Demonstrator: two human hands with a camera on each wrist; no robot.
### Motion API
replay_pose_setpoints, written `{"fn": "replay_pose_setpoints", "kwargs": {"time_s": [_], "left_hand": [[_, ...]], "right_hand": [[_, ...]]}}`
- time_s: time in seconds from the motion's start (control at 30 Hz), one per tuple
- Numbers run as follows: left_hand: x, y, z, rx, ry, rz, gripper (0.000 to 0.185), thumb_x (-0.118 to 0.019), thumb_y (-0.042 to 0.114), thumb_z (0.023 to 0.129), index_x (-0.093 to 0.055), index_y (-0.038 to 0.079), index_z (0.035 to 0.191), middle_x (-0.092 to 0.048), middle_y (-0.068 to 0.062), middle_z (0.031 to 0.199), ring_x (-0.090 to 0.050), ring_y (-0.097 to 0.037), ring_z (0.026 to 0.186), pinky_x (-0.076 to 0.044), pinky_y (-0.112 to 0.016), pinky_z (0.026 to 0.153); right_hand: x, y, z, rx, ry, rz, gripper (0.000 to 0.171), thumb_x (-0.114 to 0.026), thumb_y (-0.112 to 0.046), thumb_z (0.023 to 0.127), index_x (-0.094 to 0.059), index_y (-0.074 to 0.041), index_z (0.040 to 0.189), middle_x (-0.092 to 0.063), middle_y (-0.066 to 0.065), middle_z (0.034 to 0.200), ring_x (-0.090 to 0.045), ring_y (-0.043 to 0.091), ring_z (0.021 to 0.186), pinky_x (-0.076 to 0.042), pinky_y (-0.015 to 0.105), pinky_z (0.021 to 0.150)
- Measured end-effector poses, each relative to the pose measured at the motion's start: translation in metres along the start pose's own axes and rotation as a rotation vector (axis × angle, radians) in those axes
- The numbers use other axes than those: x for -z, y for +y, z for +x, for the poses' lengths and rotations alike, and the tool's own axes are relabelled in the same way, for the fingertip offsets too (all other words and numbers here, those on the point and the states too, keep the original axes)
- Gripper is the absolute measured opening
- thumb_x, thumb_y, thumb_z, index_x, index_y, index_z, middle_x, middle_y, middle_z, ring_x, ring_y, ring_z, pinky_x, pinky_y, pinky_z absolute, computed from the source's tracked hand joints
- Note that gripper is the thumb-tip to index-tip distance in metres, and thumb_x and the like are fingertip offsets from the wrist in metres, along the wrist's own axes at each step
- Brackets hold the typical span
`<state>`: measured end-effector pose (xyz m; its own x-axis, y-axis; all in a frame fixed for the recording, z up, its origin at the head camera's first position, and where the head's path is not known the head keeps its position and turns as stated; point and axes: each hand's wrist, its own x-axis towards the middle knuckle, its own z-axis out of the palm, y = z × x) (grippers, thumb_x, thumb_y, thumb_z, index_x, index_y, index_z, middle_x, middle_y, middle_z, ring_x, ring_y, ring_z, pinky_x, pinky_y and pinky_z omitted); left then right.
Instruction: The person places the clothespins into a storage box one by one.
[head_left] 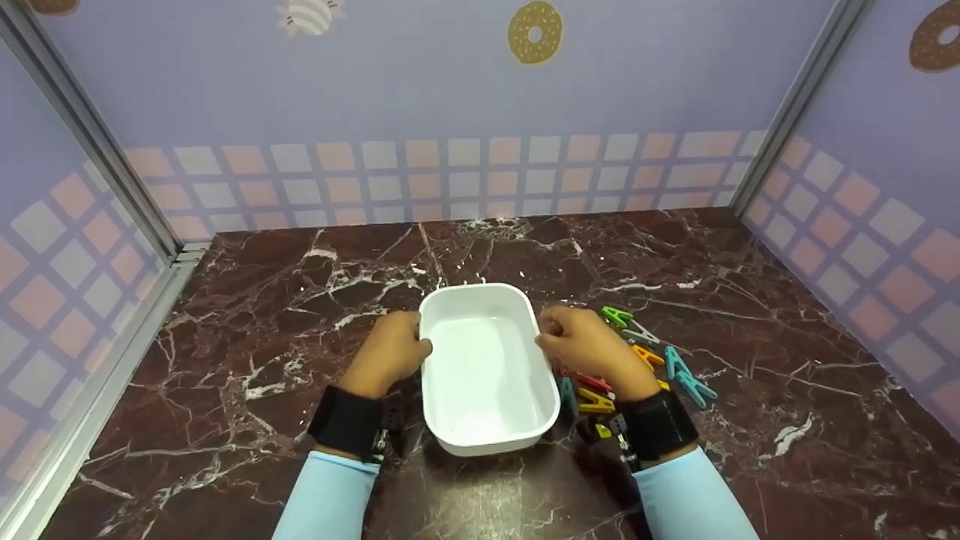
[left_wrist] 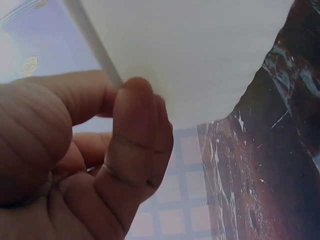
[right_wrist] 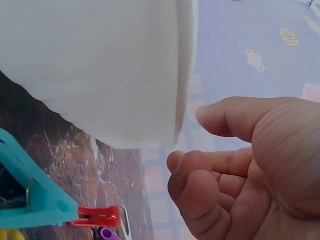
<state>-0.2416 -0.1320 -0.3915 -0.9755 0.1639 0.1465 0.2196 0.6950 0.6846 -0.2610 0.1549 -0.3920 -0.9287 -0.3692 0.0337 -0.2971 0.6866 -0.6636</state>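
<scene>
A white rectangular tub [head_left: 486, 296] stands empty in the middle of the dark marble table [head_left: 247, 315]. My left hand [head_left: 418, 342] is at its left rim. In the left wrist view the thumb [left_wrist: 137, 130] presses the tub's outer wall [left_wrist: 200, 55] while a finger reaches over the rim, pinching it. My right hand [head_left: 553, 334] is beside the right rim. In the right wrist view its fingers [right_wrist: 200, 185] are loosely curled with a small gap to the tub's rim [right_wrist: 184, 75], and it holds nothing.
Several coloured clothes pegs lie to the right of the tub under and around my right hand: green [head_left: 615, 315], orange [head_left: 646, 355], teal [head_left: 686, 375], red [head_left: 595, 382], yellow [head_left: 596, 403]. Patterned walls [head_left: 450, 180] close the table on three sides.
</scene>
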Motion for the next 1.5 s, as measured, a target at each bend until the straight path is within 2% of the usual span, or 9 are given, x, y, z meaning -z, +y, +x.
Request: {"fn": "replay_pose_setpoints", "kwargs": {"time_s": [0.07,0.27,0.5,0.67,0.8,0.9,1.0,1.23,1.5], "left_hand": [[0.001,0.001,-0.001,0.009,-0.034,-0.016,0.023,-0.054,-0.006,0.079,-0.046,0.011,0.065,-0.039,0.003,0.056,-0.038,-0.015,0.050,-0.031,-0.027,0.049],[0.004,0.003,-0.003,-0.001,-0.078,-0.005,0.032,-0.053,-0.006,0.078,-0.038,0.014,0.059,-0.034,0.004,0.051,-0.032,-0.012,0.044,-0.026,-0.026,0.046],[0.005,0.006,-0.006,0.024,-0.104,0.017,0.030,-0.055,-0.005,0.076,-0.044,0.015,0.057,-0.038,0.005,0.049,-0.037,-0.012,0.043,-0.031,-0.026,0.045],[0.005,0.007,-0.006,0.014,-0.063,0.080,0.028,-0.059,0.001,0.079,-0.047,0.012,0.056,-0.042,0.003,0.051,-0.043,-0.016,0.049,-0.035,-0.029,0.049],[0.004,0.006,-0.005,0.003,-0.002,0.100,0.019,-0.060,0.008,0.085,-0.062,0.005,0.067,-0.055,-0.001,0.060,-0.054,-0.022,0.061,-0.045,-0.036,0.059],[0.003,0.004,-0.004,-0.009,0.030,0.103,0.013,-0.059,0.006,0.086,-0.067,0.003,0.077,-0.061,-0.005,0.068,-0.058,-0.026,0.068,-0.049,-0.040,0.067],[0.002,0.002,-0.004,-0.026,0.038,0.124,0.011,-0.057,0.003,0.086,-0.065,0.002,0.079,-0.054,-0.004,0.065,-0.054,-0.026,0.065,-0.047,-0.040,0.065],[0.002,0.001,-0.004,-0.010,0.020,0.127,0.020,-0.059,0.004,0.088,-0.070,-0.005,0.102,-0.050,-0.002,0.063,-0.054,-0.025,0.064,-0.047,-0.041,0.066],[0.002,0.003,-0.005,0.017,-0.003,0.107,0.027,-0.060,0.006,0.090,-0.067,-0.007,0.112,-0.070,-0.018,0.098,-0.064,-0.034,0.090,-0.050,-0.049,0.085]], "right_hand": [[-0.001,0.000,0.001,0.039,-0.001,-0.050,0.004,-0.061,-0.012,0.092,-0.060,-0.009,0.090,-0.051,-0.002,0.066,-0.048,0.014,0.051,-0.039,0.028,0.048],[-0.001,-0.001,0.001,0.097,-0.013,-0.121,0.022,-0.060,-0.007,0.090,-0.045,-0.012,0.075,-0.040,-0.003,0.063,-0.042,0.013,0.052,-0.033,0.029,0.050],[0.000,-0.002,0.000,0.083,-0.045,-0.116,0.014,-0.060,-0.008,0.091,-0.050,-0.010,0.081,-0.044,-0.003,0.064,-0.045,0.013,0.051,-0.036,0.028,0.048],[0.003,-0.001,-0.002,0.060,-0.065,-0.058,0.009,-0.061,-0.012,0.093,-0.059,-0.005,0.100,-0.056,0.002,0.075,-0.055,0.021,0.057,-0.041,0.029,0.050],[0.006,0.004,-0.003,0.020,0.001,0.019,0.023,-0.060,-0.017,0.095,-0.065,-0.007,0.115,-0.068,0.008,0.088,-0.061,0.026,0.057,-0.046,0.030,0.048],[0.008,0.009,-0.003,-0.008,0.073,0.019,0.022,-0.061,-0.019,0.095,-0.066,-0.006,0.112,-0.069,0.010,0.087,-0.058,0.020,0.054,-0.047,0.032,0.050],[0.008,0.014,-0.002,-0.024,0.097,-0.042,0.017,-0.063,-0.017,0.094,-0.066,-0.004,0.104,-0.068,0.010,0.078,-0.057,0.016,0.052,-0.049,0.034,0.055],[0.005,0.021,-0.002,-0.001,0.027,-0.298,0.009,-0.065,-0.009,0.086,-0.065,-0.006,0.077,-0.060,0.000,0.066,-0.054,0.018,0.059,-0.046,0.035,0.058],[-0.005,0.019,-0.001,0.041,-0.048,-0.298,0.006,-0.069,-0.006,0.080,-0.068,-0.006,0.086,-0.063,0.001,0.074,-0.055,0.021,0.067,-0.047,0.038,0.063]]}}
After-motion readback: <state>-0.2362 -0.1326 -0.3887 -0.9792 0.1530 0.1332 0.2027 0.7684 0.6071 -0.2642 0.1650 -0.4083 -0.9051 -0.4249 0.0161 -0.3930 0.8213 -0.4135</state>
